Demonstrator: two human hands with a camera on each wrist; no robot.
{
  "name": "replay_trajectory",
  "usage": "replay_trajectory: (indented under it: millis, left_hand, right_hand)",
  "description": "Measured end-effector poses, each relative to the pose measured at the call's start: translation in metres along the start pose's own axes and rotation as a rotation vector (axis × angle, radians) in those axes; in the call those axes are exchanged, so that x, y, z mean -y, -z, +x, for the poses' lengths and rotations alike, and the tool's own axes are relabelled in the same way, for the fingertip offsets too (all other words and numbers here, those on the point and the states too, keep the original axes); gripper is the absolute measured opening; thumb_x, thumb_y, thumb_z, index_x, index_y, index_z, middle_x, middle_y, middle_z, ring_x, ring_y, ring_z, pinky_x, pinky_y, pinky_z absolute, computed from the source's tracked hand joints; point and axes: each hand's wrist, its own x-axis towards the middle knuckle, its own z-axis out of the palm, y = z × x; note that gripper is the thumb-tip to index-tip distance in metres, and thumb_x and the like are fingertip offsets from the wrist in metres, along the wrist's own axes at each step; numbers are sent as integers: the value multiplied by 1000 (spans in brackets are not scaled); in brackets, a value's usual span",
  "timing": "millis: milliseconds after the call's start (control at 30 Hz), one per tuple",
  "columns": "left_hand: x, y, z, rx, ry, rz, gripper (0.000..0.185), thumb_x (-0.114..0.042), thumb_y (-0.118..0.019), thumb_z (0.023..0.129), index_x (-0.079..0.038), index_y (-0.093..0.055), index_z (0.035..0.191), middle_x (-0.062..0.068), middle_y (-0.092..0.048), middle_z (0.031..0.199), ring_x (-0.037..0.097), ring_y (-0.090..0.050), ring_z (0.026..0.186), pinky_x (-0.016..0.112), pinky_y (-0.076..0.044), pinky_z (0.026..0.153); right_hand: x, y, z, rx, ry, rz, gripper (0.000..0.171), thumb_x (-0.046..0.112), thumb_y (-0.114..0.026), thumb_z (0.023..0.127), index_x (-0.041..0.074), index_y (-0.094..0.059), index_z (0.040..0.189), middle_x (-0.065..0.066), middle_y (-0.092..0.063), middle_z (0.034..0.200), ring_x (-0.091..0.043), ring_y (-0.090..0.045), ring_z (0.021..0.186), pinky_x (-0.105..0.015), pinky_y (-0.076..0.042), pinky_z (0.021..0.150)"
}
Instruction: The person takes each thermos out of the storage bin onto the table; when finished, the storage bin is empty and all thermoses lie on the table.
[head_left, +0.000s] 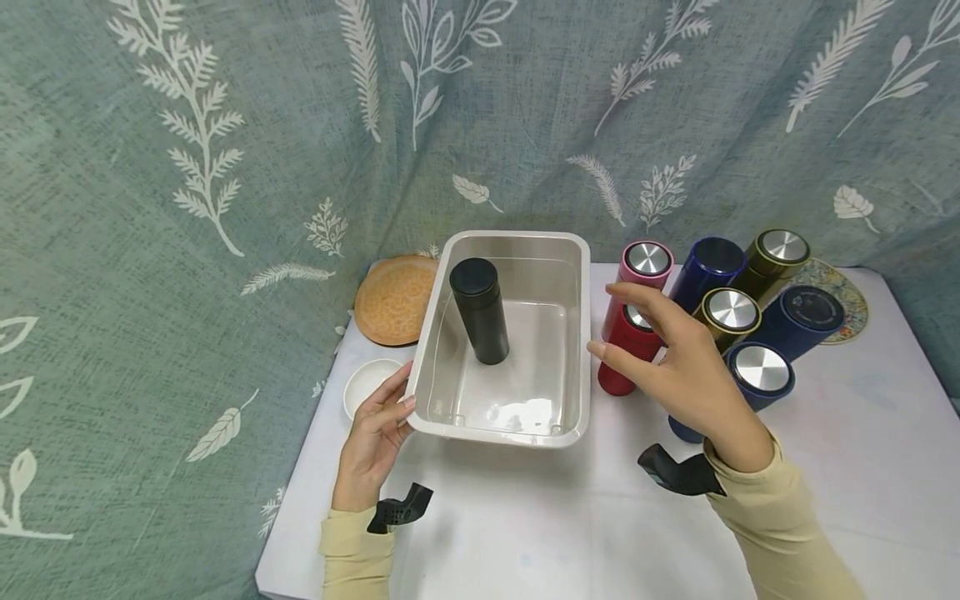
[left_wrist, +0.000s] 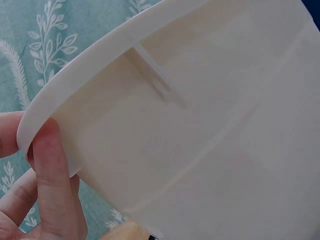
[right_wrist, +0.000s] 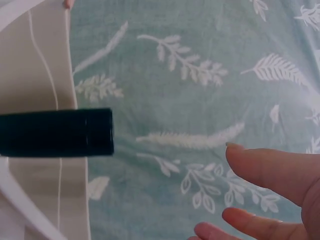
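Observation:
A white plastic tub (head_left: 577, 333) sits mid-table with a black flask (head_left: 480, 310) standing upright inside it. My left hand (head_left: 378, 425) grips the tub's near-left corner; in the left wrist view its fingers (left_wrist: 52, 185) pinch the rim (left_wrist: 75, 75). My right hand (head_left: 667, 354) hovers open just right of the tub, fingers spread, in front of a red flask (head_left: 618, 354) and holding nothing. In the right wrist view the black flask (right_wrist: 55, 132) shows against the tub wall (right_wrist: 30, 65), and my fingertips (right_wrist: 265, 167) are free.
Right of the tub stand several flasks: pink (head_left: 645, 267), dark blue (head_left: 708, 262), olive (head_left: 776, 254), another olive (head_left: 731, 312), and navy ones (head_left: 761, 375). An orange plate (head_left: 393, 300) and a small white dish (head_left: 367, 383) lie at left. A leaf-print curtain hangs behind.

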Motion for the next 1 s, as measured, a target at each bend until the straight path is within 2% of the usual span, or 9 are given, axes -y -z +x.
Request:
replay_trajectory:
  millis: [67,133,400,600,800,1000]
  left_hand:
    - [0,0,0,1,-1,-3,61,5,-54,97,-4,-35,155,-1,-62,133,9,-67,111,20,-59,82]
    - [0,0,0,-4,-1,-1,60,5,-53,97,-3,-36,154,-2,-63,132,9,-68,109,20,-59,80]
    - [-1,-2,1,-35,4,-4,57,5,-55,97,-4,-42,152,-2,-65,131,8,-69,104,20,-59,76]
    - [-1,-1,0,-36,3,1,57,5,-54,97,-4,-40,152,-2,-65,130,8,-70,104,19,-59,76]
    - [-2,0,0,-43,4,13,58,5,-55,96,-3,-40,152,-2,-65,129,8,-70,103,19,-59,76]
    - [0,0,0,-41,5,7,56,5,-56,96,-5,-44,150,-1,-65,129,8,-70,104,20,-59,76]
  right_hand:
    - [1,-4,4,16,21,7,62,19,-80,86,12,-55,142,-11,-59,142,-31,-56,132,-57,-47,108]
    - [2,-8,8,32,37,16,61,18,-80,85,11,-55,141,-12,-60,142,-31,-55,133,-58,-44,111]
    - [8,-27,23,123,48,104,63,20,-80,85,11,-54,142,-11,-60,143,-27,-54,135,-53,-42,115]
    - [8,-46,38,182,5,207,64,20,-79,87,10,-51,143,-11,-58,145,-24,-51,139,-44,-36,121]
    - [10,-60,47,197,0,179,65,23,-80,86,13,-51,143,-9,-58,145,-24,-52,138,-43,-36,121]
    - [10,-74,55,193,9,144,68,24,-80,86,10,-49,145,-11,-58,145,-25,-52,138,-43,-37,121]
